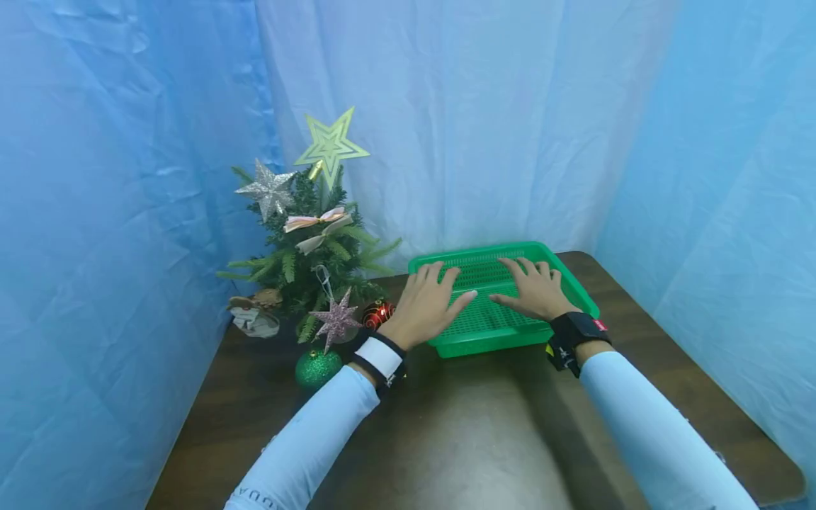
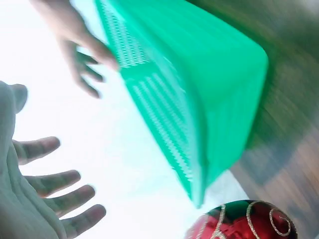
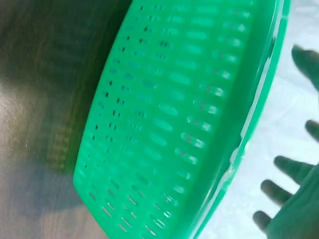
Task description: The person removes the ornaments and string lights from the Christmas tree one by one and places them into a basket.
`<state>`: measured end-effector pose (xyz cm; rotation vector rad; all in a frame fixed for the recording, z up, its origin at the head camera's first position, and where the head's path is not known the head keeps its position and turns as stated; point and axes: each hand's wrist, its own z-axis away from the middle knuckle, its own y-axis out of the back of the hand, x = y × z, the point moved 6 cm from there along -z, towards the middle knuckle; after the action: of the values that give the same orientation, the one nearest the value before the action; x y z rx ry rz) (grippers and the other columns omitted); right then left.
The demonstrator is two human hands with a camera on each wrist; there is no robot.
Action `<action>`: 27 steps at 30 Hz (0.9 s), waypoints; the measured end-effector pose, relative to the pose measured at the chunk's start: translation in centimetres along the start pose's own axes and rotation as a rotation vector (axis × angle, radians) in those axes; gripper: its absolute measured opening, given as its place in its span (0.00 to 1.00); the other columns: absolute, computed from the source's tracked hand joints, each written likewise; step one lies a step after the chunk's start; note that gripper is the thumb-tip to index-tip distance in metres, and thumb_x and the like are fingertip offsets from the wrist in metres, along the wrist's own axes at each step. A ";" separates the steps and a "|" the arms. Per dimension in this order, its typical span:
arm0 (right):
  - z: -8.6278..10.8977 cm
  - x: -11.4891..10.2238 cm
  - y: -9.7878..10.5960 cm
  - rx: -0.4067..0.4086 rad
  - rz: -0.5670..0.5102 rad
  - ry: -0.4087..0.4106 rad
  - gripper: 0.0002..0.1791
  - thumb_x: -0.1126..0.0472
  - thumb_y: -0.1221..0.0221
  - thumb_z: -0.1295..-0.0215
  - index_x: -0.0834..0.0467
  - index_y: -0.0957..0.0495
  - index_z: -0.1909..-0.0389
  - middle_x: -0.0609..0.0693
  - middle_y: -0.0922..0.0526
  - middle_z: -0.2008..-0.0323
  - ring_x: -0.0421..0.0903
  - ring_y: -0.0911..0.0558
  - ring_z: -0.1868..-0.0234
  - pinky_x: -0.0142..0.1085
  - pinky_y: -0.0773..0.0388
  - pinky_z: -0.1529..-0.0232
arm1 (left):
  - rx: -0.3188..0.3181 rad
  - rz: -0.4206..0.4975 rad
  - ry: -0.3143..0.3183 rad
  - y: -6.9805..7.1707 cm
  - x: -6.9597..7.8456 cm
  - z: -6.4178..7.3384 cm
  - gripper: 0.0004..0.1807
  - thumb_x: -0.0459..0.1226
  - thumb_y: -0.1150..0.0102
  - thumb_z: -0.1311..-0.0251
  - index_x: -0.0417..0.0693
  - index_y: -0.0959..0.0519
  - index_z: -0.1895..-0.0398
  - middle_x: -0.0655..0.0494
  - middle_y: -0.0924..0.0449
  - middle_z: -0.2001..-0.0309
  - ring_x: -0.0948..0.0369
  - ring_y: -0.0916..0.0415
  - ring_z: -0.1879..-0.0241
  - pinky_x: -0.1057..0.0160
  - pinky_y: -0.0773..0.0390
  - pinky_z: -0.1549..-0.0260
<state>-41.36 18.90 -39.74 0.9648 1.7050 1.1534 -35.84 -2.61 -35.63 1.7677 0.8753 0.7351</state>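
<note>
A green plastic basket with slotted walls and a mesh floor sits toward the back of the table. Over its left part is my left hand, fingers spread and holding nothing. My right hand is over the basket's right part, its fingers also apart and grasping nothing. The left wrist view shows a gap between the left hand and the basket. Likewise, the right wrist view has the right hand off the basket's rim. Nearest the left wrist is a red bauble with gold swirls.
Left of the basket stands a small Christmas tree with a gold star, silver star and bows. A pink star and green bauble are low in front. Blue curtains surround the dark wooden table.
</note>
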 end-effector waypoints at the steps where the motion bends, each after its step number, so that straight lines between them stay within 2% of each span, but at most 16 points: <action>1: 0.2 0.1 0.1 0.013 -0.004 0.001 0.47 0.36 0.39 0.30 0.54 0.45 0.19 0.70 0.42 0.25 0.77 0.44 0.30 0.74 0.50 0.37 | 0.024 0.005 -0.014 0.6 0.2 0.6 0.35 0.61 0.62 0.21 0.48 0.32 0.25 0.41 0.36 0.27 0.45 0.38 0.29 0.42 0.34 0.34; 3: 0.9 0.4 0.6 0.059 -0.012 0.002 0.44 0.40 0.39 0.29 0.55 0.43 0.20 0.70 0.40 0.26 0.77 0.44 0.30 0.74 0.49 0.37 | 0.077 0.024 -0.037 1.9 0.6 2.0 0.30 0.57 0.57 0.21 0.48 0.26 0.31 0.43 0.31 0.31 0.47 0.33 0.32 0.44 0.29 0.39; 6: 2.2 1.7 1.8 0.175 -0.003 -0.027 0.37 0.47 0.38 0.27 0.60 0.36 0.24 0.73 0.36 0.31 0.79 0.40 0.34 0.73 0.44 0.41 | 0.178 0.066 -0.064 4.2 0.6 4.5 0.21 0.51 0.50 0.22 0.48 0.19 0.41 0.48 0.22 0.40 0.51 0.25 0.42 0.50 0.24 0.48; 10: 4.4 4.7 2.8 0.318 -0.003 -0.120 0.28 0.57 0.40 0.25 0.72 0.29 0.34 0.80 0.31 0.41 0.80 0.34 0.43 0.71 0.37 0.48 | 0.323 0.144 -0.047 7.1 -0.8 8.2 0.11 0.44 0.42 0.25 0.49 0.15 0.52 0.53 0.17 0.52 0.55 0.22 0.54 0.55 0.22 0.56; 14: 6.2 7.2 2.5 0.327 -0.065 -0.168 0.23 0.61 0.45 0.23 0.77 0.27 0.40 0.81 0.28 0.49 0.79 0.31 0.49 0.71 0.35 0.49 | 0.441 0.171 0.039 9.3 -3.3 11.7 0.06 0.40 0.38 0.27 0.49 0.15 0.58 0.55 0.17 0.59 0.59 0.21 0.60 0.57 0.20 0.62; 17: 7.3 8.3 2.0 0.325 -0.095 -0.158 0.20 0.62 0.45 0.23 0.76 0.24 0.43 0.78 0.25 0.54 0.74 0.27 0.58 0.67 0.30 0.58 | 0.503 0.177 0.090 10.3 -5.0 14.1 0.05 0.39 0.38 0.28 0.47 0.16 0.59 0.56 0.18 0.62 0.61 0.22 0.66 0.59 0.22 0.70; 20: 8.0 9.0 1.8 0.347 -0.104 -0.139 0.17 0.64 0.44 0.24 0.74 0.21 0.46 0.75 0.22 0.58 0.68 0.24 0.66 0.58 0.29 0.69 | 0.565 0.183 0.109 11.1 -6.4 16.0 0.04 0.36 0.36 0.29 0.45 0.16 0.59 0.56 0.19 0.64 0.62 0.24 0.70 0.60 0.25 0.74; 24: 8.5 9.6 1.6 0.358 -0.147 -0.144 0.16 0.64 0.43 0.25 0.72 0.21 0.46 0.74 0.20 0.59 0.61 0.23 0.73 0.51 0.30 0.78 | 0.631 0.153 0.146 11.6 -8.3 17.3 0.03 0.35 0.34 0.32 0.45 0.16 0.59 0.55 0.20 0.66 0.63 0.27 0.75 0.60 0.29 0.78; 27: 8.5 10.0 1.4 0.349 -0.167 -0.170 0.18 0.61 0.43 0.23 0.70 0.23 0.42 0.70 0.19 0.65 0.54 0.30 0.83 0.45 0.37 0.85 | 0.644 0.130 0.192 11.6 -9.9 17.6 0.04 0.36 0.32 0.33 0.44 0.17 0.60 0.55 0.20 0.68 0.64 0.30 0.78 0.61 0.31 0.79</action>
<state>-36.74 30.96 -42.44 1.0728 1.8408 0.6580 -24.61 -22.53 -31.25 2.3645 1.2308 0.7665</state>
